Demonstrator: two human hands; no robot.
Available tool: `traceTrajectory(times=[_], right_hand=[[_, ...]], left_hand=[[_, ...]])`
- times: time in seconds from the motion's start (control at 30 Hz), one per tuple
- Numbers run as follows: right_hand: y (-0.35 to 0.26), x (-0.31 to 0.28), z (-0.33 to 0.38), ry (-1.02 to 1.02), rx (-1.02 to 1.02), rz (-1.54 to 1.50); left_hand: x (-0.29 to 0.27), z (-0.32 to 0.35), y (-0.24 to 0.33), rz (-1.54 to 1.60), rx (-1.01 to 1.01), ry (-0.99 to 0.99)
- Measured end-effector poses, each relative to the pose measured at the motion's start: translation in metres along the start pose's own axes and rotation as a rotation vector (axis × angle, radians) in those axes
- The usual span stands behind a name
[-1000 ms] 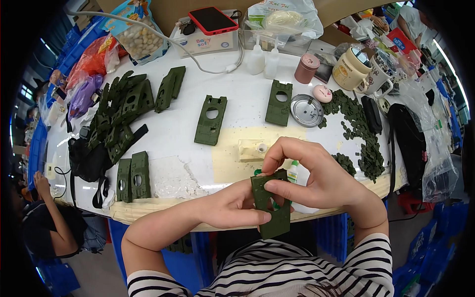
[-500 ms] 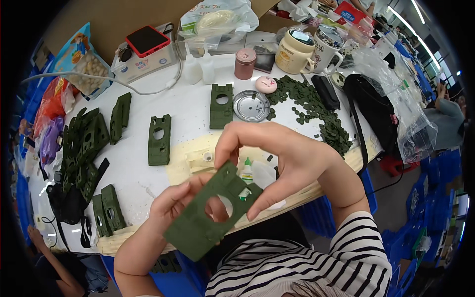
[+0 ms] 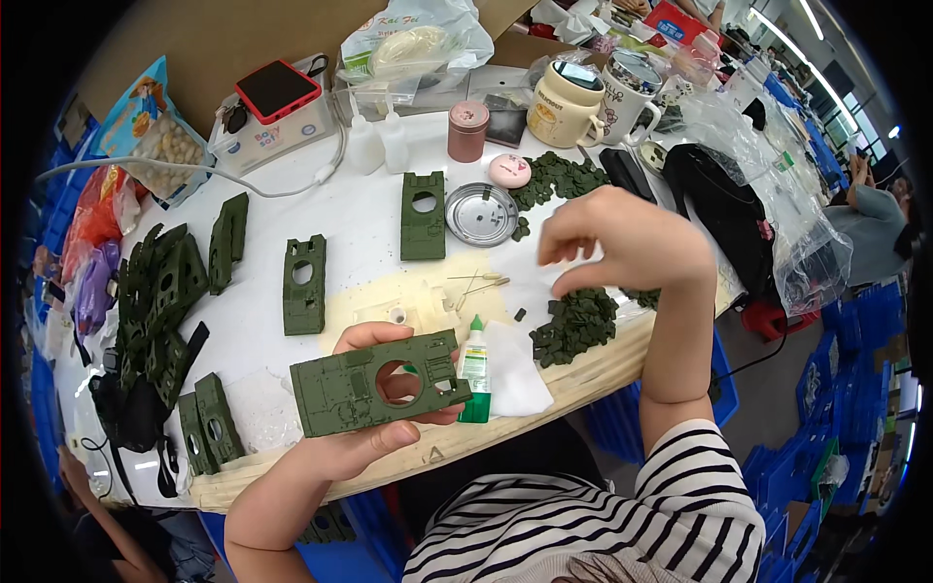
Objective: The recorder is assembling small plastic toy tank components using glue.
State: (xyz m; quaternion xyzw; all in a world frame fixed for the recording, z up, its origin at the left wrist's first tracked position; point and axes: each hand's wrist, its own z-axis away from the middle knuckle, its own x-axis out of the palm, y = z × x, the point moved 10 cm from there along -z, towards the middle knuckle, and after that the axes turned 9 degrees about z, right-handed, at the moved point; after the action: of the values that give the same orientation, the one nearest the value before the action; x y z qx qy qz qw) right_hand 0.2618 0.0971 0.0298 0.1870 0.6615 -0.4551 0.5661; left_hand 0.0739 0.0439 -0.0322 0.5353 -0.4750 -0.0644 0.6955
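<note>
My left hand [image 3: 362, 453] holds a dark green plastic model vehicle hull [image 3: 335, 391] above the table's front edge. Thumb below and fingers behind grip it, and a fingertip shows through its round hole. Over to the right, my right hand [image 3: 627, 238] hovers with bent fingers, a gap between thumb and forefinger, and nothing visible in it. Under that hand lies a heap of small dark green pieces [image 3: 575, 325]. A green-and-white glue bottle [image 3: 474, 369] stands close to the hull's right end, beside a white cloth or paper [image 3: 520, 374].
More hulls [image 3: 424, 216] lie about the table, with a stack [image 3: 160, 291] at left. Farther back are a round metal dish [image 3: 481, 216], another heap of pieces [image 3: 564, 178], squeeze bottles [image 3: 365, 144] and mugs [image 3: 566, 105]. A black bag [image 3: 714, 209] lies at right.
My right hand has let go of the hull and moved up and right. My left hand has turned the hull nearly level, its detailed face now showing, and uncovered the glue bottle.
</note>
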Motion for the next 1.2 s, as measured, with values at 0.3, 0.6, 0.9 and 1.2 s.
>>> traceTrajectory(times=[0.3,0.6,0.9,1.2], right_hand=[[0.108,0.029,0.061,-0.118,0.556,0.101],[0.092,0.039,0.053,-0.14,0.392,-0.079],[0.067,0.017,0.061,0.141,0.33,-0.02],[-0.055,-0.052,-0.002,0.543,-0.075,-0.263]], left_hand=[[-0.001,-0.003,0.001,0.024,-0.011,0.001],[0.001,-0.002,0.001,0.017,-0.01,-0.021],[0.001,-0.002,0.001,0.025,-0.012,-0.03],[-0.012,-0.004,0.025,-0.009,0.083,0.062]])
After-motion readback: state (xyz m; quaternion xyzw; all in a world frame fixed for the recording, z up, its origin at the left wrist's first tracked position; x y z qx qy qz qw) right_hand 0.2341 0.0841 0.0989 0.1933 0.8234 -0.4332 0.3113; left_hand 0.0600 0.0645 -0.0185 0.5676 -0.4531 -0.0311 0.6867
